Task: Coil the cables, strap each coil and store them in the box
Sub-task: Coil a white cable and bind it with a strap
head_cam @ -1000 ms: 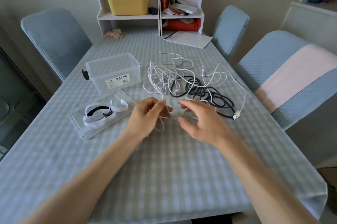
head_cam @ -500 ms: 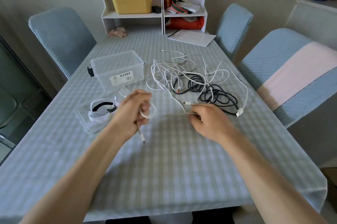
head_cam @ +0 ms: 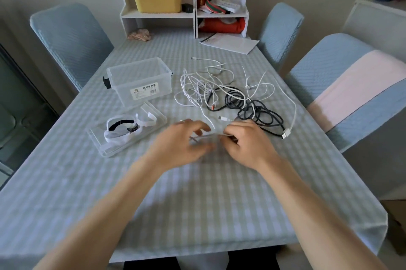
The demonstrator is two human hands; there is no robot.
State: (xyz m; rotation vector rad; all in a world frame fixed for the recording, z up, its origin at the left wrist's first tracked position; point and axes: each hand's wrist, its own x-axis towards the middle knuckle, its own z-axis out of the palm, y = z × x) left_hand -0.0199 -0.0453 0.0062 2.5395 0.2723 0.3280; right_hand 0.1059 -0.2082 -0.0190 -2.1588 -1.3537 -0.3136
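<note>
At the centre of the frame the right hand point(head_cam: 248, 142) is pinching a thin white cable point(head_cam: 208, 135) between curled fingertips, while the left hand point(head_cam: 182, 144) is blurring just beside it, fingers loosely bent around the same strand; whether they are actually closing on it I cannot tell through the smear. The strand is running up from the two hands toward the tangle of white and black cables point(head_cam: 232, 96) lying right of centre on the checked tablecloth point(head_cam: 197, 203).

Outward to the left, the clear box point(head_cam: 140, 80) is standing open in the upper-left middle, and its lid point(head_cam: 127, 135) is lying in front of it, carrying the white and black straps point(head_cam: 123, 129).

The cable is looking light, limp and springy, likely to uncurl if released, so it is probably best taken near the plug end, with each loop pinched where the turns cross. The thicker black cable should be stiffer and hold wider loops.
</note>
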